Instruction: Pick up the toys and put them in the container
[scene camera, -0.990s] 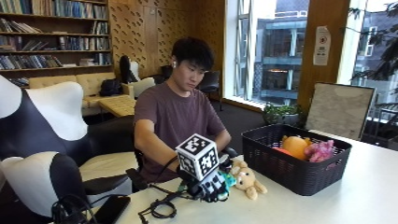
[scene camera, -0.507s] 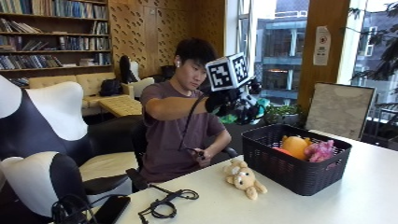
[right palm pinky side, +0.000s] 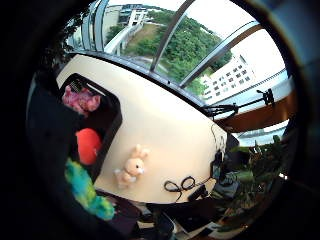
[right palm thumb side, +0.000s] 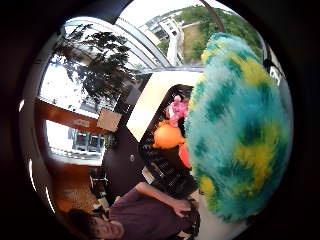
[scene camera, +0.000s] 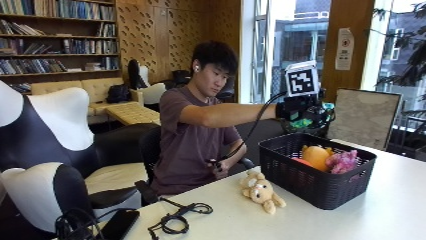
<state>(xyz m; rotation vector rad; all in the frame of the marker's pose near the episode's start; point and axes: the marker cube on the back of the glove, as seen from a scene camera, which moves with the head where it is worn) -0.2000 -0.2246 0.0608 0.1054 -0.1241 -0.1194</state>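
My gloved right hand (scene camera: 297, 108) grips a fuzzy teal and yellow toy (scene camera: 305, 122) in the air, just above the near-left rim of the black basket (scene camera: 313, 182). The toy (right palm thumb side: 235, 125) fills much of the thumb side palm view, and an end of it (right palm pinky side: 87, 192) shows in the little finger side view. In the basket (right palm pinky side: 111, 120) lie an orange toy (scene camera: 315, 156) and a pink fuzzy toy (scene camera: 343, 161). A tan plush bunny (scene camera: 261, 192) lies on the white table (scene camera: 373, 220) beside the basket's left end, and the little finger side view shows the bunny (right palm pinky side: 131, 167) from above.
A looped black cable (scene camera: 176, 220) and a dark phone (scene camera: 120, 223) lie near the table's left corner. The person's bare hand (scene camera: 216, 166) is down at the table's edge. A framed board (scene camera: 363, 117) stands behind the basket.
The hand lifted the teal toy from the table beside the bunny, raised it high, and has since carried it right and lower to the basket's rim. The bunny stayed put.
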